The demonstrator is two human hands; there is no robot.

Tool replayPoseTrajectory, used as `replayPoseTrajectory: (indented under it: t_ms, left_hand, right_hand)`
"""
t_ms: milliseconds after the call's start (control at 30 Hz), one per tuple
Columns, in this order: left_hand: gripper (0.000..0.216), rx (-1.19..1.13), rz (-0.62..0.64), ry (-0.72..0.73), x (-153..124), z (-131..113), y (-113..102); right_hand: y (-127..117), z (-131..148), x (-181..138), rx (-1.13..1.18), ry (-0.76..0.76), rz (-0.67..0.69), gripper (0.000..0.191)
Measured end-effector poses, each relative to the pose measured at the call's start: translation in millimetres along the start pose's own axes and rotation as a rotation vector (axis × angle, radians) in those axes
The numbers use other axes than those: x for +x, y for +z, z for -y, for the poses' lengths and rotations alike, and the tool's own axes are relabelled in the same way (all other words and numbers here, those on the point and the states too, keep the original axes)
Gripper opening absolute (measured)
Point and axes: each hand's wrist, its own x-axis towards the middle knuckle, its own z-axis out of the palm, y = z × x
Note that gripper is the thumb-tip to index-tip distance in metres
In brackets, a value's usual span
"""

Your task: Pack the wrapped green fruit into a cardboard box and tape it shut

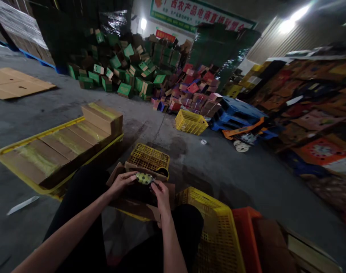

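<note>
Both hands meet over an open brown cardboard box [139, 189] that rests between the person's knees: the left hand [122, 182] curls its fingers around one end of a small yellow-green tape dispenser [144, 178], and the right hand [161, 192] pinches the other end from below, so the tool sits just above the box's far flap, held by both. Beyond the box stands an upturned yellow plastic lattice crate [148, 157], and a second yellow lattice crate [213, 227] sits beside the right knee, touching an orange plastic crate [244, 227]. To the left, sealed brown cartons [67, 142] lie in a row on a yellow tray. The light is dim and the grip looks light, so the dispenser could slip into the box, or tape could land crooked on the flap
</note>
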Motion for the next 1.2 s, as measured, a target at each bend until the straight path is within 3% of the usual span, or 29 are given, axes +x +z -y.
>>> replayPoseTrajectory:
  t_ms: [100,167,300,467,667,1067,1200]
  left_hand:
    - [0.049,0.096,-0.026,0.088,1,0,-2]
    - [0.051,0.072,-0.023,0.067,3,2,-2]
    - [0.051,-0.062,0.045,-0.003,4,6,-2]
    - [0.052,-0.044,0.12,-0.042,-1,1,2]
    - [0.059,-0.061,0.234,0.019,-7,-9,10]
    - [0.05,-0.02,0.156,-0.051,-5,-1,6]
    - [0.052,-0.005,0.098,-0.083,-3,2,7]
  right_hand:
    - [0,0,0,-0.014,-0.025,0.006,0.029]
    - [0,0,0,-0.025,-0.034,0.018,0.027]
    - [-1,4,-3,-0.062,-0.075,0.046,0.025]
    - [-1,10,-7,-0.165,-0.154,0.038,0.025]
    - [2,17,-9,-0.202,-0.165,0.042,0.026]
    - [1,13,-6,-0.152,-0.154,0.054,0.025]
    - [1,9,-7,-0.073,-0.125,0.116,0.044]
